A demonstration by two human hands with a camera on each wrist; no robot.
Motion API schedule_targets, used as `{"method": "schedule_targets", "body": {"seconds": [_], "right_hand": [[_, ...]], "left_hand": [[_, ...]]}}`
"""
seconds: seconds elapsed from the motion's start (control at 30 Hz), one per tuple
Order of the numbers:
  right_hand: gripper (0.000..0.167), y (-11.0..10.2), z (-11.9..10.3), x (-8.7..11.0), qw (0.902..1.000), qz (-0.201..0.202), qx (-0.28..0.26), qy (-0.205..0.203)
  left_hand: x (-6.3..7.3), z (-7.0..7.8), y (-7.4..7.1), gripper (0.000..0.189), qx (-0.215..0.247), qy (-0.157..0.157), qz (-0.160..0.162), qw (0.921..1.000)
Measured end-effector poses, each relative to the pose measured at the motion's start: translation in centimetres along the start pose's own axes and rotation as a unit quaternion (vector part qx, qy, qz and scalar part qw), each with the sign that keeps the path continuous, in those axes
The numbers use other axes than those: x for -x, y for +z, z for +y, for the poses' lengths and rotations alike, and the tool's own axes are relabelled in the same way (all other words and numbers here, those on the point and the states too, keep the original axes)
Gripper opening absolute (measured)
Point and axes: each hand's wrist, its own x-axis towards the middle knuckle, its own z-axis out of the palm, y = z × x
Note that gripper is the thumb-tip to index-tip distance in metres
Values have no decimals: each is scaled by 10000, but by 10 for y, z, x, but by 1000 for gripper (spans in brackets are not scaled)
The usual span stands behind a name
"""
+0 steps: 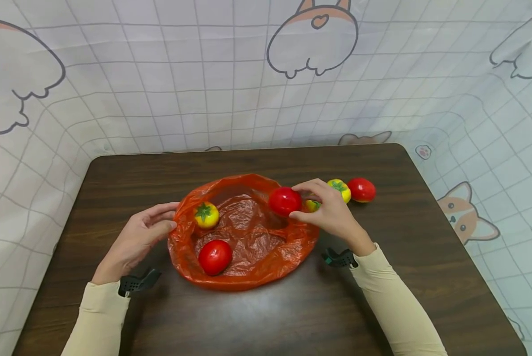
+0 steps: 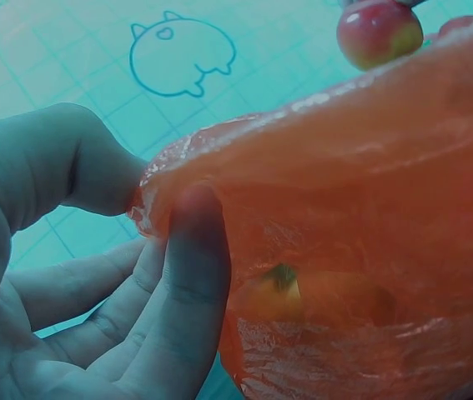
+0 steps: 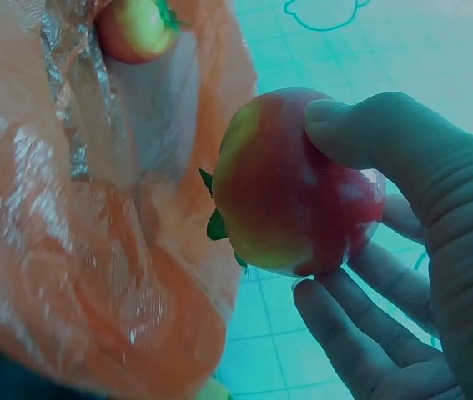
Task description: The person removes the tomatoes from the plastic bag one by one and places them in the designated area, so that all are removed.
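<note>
An orange-red plastic bag [image 1: 248, 281] stands on the table with its mouth spread wide. Inside it lie a yellow tomato-like fruit [image 1: 207, 215] with a green leafy top and a red tomato [image 1: 215, 257]. My left hand [image 1: 134, 240] pinches the bag's left rim between thumb and fingers, as the left wrist view shows with the bag film [image 2: 344, 233]. Over the bag's right rim, my right hand [image 1: 332, 212] holds another red tomato [image 1: 285, 201] by thumb and fingertips. Green sepals show on this held tomato [image 3: 299, 187] in the right wrist view, facing the bag.
Beyond the right hand, a yellow fruit [image 1: 339, 190] and a red tomato [image 1: 362, 190] sit on the dark wooden table [image 1: 127, 193]. Another yellow fruit [image 1: 312, 205] is partly hidden by that hand. A white gridded cloth [image 1: 230, 74] hangs behind the table.
</note>
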Motion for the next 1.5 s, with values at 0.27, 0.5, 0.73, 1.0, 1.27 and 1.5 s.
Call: {"method": "schedule_targets", "body": {"seconds": [0.27, 0.5, 0.73, 1.0, 1.27, 1.5], "right_hand": [[52, -6, 10, 10, 9999, 102, 83, -24], [54, -15, 18, 22, 9995, 214, 218, -113], [57, -23, 23, 33, 9986, 268, 456, -76], [56, -32, 30, 47, 9979, 386, 523, 46], [57, -42, 40, 60, 9974, 597, 396, 27], [55, -53, 50, 70, 9954, 832, 451, 156]], "left_hand": [[0, 1, -1, 56, -155, -6, -7, 9999], [2, 1, -4, 57, -250, -99, 82, 9996], [2, -1, -6, 55, -110, 18, 38, 9999], [-1, 0, -4, 56, -214, -106, 90, 9997], [-2, 0, -3, 56, -212, -109, 122, 9996], [-2, 0, -2, 55, -138, -47, 97, 9998]]}}
